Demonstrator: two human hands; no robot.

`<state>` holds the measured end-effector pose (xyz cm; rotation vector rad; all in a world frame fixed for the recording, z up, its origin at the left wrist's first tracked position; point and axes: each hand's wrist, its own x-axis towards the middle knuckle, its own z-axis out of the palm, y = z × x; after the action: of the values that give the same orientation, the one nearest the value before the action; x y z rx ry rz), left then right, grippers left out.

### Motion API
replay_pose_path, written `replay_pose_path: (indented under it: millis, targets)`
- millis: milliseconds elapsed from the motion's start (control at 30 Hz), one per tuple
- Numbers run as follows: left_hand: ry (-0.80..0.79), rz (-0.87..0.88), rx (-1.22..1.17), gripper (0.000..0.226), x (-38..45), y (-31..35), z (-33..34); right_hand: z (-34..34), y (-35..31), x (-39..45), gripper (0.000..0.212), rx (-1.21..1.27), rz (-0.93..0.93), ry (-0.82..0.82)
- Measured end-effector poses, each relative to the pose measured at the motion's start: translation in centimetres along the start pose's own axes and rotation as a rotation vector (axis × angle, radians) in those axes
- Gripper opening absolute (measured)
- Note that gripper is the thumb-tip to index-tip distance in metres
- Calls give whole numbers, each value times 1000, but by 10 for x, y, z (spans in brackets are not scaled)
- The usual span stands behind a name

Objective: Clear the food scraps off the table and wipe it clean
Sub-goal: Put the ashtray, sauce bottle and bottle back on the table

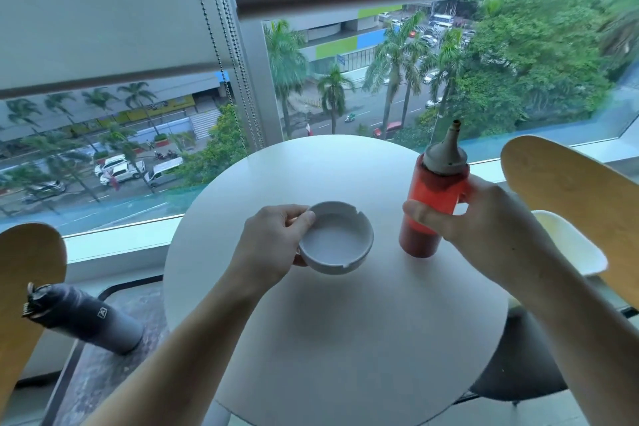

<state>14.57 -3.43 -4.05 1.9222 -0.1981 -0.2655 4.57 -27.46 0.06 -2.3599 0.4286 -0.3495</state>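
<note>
A round white table (345, 339) stands in front of me by the window. My left hand (273, 239) grips the left rim of a white ceramic ashtray (337, 240), which looks empty and sits just left of the table's middle. My right hand (484, 214) is wrapped around a red squeeze sauce bottle (428, 204) with a grey pointed nozzle; the bottle stands upright on the table's right side. No scraps show on the tabletop.
A dark grey drink bottle (86, 316) stands on the floor at the left. Wooden chair backs rise at the far left (24, 280) and the right (567, 190). A white chair seat (574, 245) lies under my right forearm. The window ledge runs behind the table.
</note>
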Motion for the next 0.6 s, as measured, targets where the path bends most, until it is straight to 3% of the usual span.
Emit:
replay_pose_path:
  millis: [433, 600]
  targets:
    - [79, 33, 103, 19, 5, -1, 19, 2, 10, 2, 43, -31, 13, 23]
    - [157, 122, 327, 21, 7, -2, 22, 2, 11, 0, 45, -34, 1, 20]
